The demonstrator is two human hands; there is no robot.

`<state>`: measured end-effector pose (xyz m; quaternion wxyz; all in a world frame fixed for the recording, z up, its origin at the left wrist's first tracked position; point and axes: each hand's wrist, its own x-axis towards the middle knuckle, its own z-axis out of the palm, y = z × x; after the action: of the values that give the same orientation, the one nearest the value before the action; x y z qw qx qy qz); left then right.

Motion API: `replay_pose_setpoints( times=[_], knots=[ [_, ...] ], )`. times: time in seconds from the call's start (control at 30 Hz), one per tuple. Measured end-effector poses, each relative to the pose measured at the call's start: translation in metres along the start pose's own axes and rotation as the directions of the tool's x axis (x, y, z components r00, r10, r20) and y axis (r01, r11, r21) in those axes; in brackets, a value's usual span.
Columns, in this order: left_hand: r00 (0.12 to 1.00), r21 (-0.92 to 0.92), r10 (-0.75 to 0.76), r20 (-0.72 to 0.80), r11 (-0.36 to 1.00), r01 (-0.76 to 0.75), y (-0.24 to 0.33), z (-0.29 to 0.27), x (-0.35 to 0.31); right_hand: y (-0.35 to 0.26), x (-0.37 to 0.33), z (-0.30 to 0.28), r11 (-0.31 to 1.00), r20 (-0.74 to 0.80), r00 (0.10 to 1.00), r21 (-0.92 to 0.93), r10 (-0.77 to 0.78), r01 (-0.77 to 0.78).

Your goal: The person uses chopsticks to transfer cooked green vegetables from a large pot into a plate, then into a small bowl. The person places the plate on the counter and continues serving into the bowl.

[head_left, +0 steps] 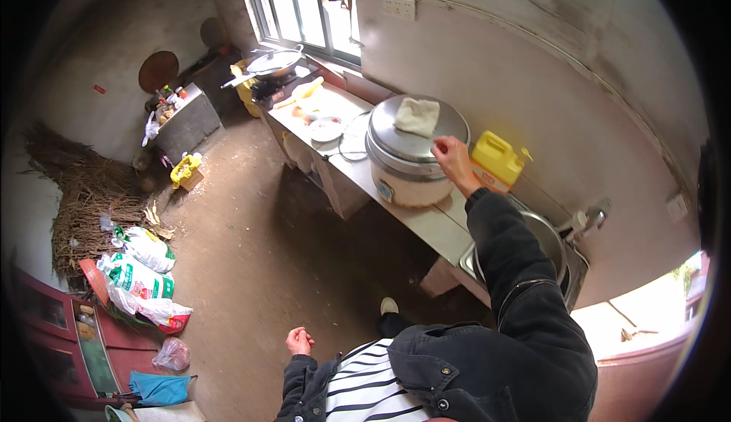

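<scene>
Pale countertop (448, 228): lidded cooker (407, 180), yellow jug (499, 158), white bowl (326, 129).

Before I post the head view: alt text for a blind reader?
A person's right grip, fingers curled, is held out by the lid of a large cooker on a kitchen counter; whether they touch is unclear. A folded cloth lies on the lid, and a yellow jug stands beside the cooker. The left grip hangs loosely curled above the brown floor.
</scene>
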<state>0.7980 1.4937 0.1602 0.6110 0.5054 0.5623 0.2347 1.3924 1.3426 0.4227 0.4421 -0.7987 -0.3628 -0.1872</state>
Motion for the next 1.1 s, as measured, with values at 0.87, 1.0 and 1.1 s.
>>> replay_pose_setpoints(
  times=[0.87,1.0,1.1],
  knots=[
    [0.805,0.119,0.062,0.59,0.98,-0.163,0.214,0.19,0.27,0.022,0.145,-0.003,0.898,-0.249,0.864,0.072,0.437,-0.433],
    [0.737,0.146,0.021,0.675,0.976,-0.161,0.216,0.208,0.287,-0.002,0.083,-0.095,0.864,-0.37,0.785,0.301,0.496,-0.404],
    [0.675,0.194,-0.021,0.737,0.964,-0.182,0.213,0.227,0.292,-0.027,0.01,-0.143,0.801,-0.438,0.674,0.246,0.595,-0.546]
  ],
)
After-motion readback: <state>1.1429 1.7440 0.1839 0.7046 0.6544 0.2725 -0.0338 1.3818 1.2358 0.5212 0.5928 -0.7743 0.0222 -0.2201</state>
